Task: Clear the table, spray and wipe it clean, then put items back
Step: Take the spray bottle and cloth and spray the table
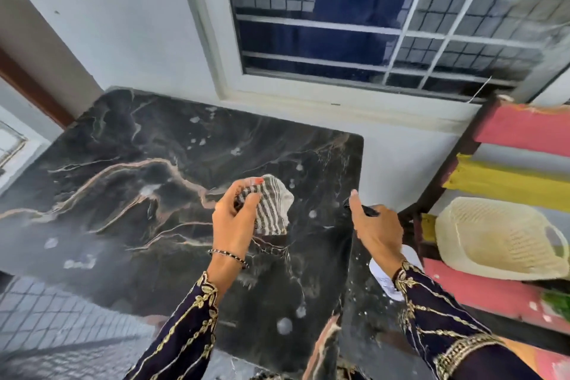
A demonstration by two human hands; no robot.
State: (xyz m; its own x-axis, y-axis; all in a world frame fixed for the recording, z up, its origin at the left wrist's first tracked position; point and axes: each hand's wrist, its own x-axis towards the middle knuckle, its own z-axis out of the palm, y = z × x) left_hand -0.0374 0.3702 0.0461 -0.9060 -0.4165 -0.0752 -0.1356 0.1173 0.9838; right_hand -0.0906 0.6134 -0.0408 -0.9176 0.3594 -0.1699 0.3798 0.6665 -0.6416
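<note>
most of the black marble table [129, 194] lies bare, dotted with pale wet spots; its near edge is cut off below by both embroidered sleeves. its far edge meets the wall under the barred window [385, 25], its right edge stands near a pink and yellow rack [524, 129] bearing a cream basket [499, 237]. the left hand [233, 222] hangs above the right part of the top, fingers clenched round a bunched striped cloth [273, 207]. the right hand [377, 231] grasps a spray bottle [388, 278] over the right edge; only the dark nozzle and a bit of white body show, the rest hidden by hand and sleeve.
</note>
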